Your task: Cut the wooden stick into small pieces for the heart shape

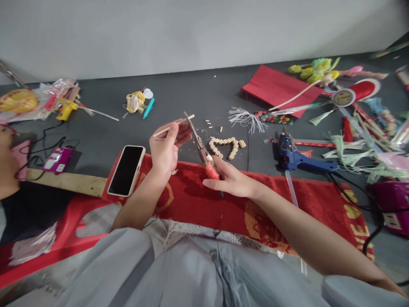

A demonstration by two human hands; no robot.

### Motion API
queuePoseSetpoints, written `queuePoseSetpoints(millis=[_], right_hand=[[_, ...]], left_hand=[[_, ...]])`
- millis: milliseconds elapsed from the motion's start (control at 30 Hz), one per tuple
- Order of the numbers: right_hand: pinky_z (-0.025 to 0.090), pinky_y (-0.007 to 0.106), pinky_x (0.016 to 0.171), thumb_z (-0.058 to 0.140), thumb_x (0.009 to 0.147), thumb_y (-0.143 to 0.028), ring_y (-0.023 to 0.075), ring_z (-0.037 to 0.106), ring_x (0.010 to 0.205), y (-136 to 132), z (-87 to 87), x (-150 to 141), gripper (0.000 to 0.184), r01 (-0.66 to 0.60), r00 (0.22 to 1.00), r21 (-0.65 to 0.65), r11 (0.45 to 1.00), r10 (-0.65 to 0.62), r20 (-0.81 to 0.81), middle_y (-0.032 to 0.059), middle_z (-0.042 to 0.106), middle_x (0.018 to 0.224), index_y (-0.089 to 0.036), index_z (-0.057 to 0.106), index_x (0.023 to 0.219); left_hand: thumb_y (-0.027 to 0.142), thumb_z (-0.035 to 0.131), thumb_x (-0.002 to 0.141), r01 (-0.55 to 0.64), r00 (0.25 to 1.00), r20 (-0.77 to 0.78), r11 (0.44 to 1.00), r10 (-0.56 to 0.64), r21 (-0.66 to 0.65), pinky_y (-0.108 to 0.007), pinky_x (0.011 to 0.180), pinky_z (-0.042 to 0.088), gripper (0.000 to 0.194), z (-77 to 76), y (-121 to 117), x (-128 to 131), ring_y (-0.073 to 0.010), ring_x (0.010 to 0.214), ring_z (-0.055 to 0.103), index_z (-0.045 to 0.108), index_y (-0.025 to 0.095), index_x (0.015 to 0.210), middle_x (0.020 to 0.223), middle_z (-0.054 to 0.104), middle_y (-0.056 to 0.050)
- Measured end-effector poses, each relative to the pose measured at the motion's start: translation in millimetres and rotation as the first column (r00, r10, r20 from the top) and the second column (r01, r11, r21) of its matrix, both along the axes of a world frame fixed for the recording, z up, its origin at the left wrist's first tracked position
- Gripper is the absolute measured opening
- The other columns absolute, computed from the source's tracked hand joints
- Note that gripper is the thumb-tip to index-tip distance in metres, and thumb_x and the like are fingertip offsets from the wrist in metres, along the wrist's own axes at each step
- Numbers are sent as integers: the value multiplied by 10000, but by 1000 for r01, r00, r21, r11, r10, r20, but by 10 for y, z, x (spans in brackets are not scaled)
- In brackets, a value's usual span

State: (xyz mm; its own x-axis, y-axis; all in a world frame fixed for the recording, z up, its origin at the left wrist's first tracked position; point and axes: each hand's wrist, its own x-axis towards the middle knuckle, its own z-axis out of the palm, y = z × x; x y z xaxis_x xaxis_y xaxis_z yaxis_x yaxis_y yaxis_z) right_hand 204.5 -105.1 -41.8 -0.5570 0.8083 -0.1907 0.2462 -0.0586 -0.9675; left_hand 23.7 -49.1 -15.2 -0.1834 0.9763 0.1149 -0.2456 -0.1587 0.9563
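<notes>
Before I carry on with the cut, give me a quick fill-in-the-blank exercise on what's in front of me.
1. The left grip holds a thin stick, while the cutting tool is in the ____ grip.
2. The wrap on the tool's handle is coloured ____.
3. The phone lies with its screen facing ____.
4. The glue gun on the right side of the table is ____.

Missing words: right; red; up; blue.

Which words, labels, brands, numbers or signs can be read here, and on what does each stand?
"VE": yellow letters turned sideways, right end of the red towel.
Too small to read: round label on the red thread spool.
Too blurred to read: white markings on the left purple box and right purple box.
</notes>
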Motion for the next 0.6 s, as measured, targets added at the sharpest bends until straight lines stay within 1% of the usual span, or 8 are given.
queuePoseSetpoints(millis=[200,300,400,500,567,600], right_hand=[[293,275,610,617,769,-580,104,312,661,-11,-18,-1,456,21,999,-11,1000,-22,-49,-60,332,720,-231,325,796],[280,273,581,606,776,-594,99,311,629,-22,-5,-7,461,28,998,-29,999,-29,-57,-67,336,688,-235,316,773],[276,270,564,613,775,-586,96,309,609,-34,14,-21,457,63,995,-13,998,-64,-77,-73,327,665,-236,321,757],[273,265,547,628,775,-562,92,306,594,-36,8,-39,446,121,985,-18,993,-122,-120,-75,319,657,-237,324,756],[283,262,544,641,778,-545,93,318,593,-31,-11,-48,434,166,972,-31,986,-169,-160,-72,338,661,-237,335,772],[293,261,548,644,782,-536,95,330,598,-26,-22,-52,422,187,965,-30,982,-189,-182,-67,356,668,-236,347,785]], left_hand=[[544,797,673,-18,999,-31,1000,17,-17,-248,679,603,378,-34,21,-1,-158,789,744,728,219,853,825,774,-27],[563,802,654,-28,999,-34,1000,28,-7,-247,680,598,412,-43,29,-1,-165,802,746,731,216,864,824,773,-29],[564,797,664,-16,1000,-25,1000,16,10,-238,700,591,427,-31,34,-5,-164,824,746,730,215,902,845,774,-32],[586,777,679,79,996,-30,997,-79,-6,-238,723,587,474,-25,30,-10,-159,826,745,722,207,960,889,776,-50],[628,749,685,194,978,-67,980,-197,-47,-253,729,589,528,-38,14,-7,-169,826,745,717,191,980,909,775,-75],[657,732,682,262,959,-96,962,-268,-72,-264,732,591,560,-49,1,-3,-178,829,746,717,180,976,912,773,-89]])
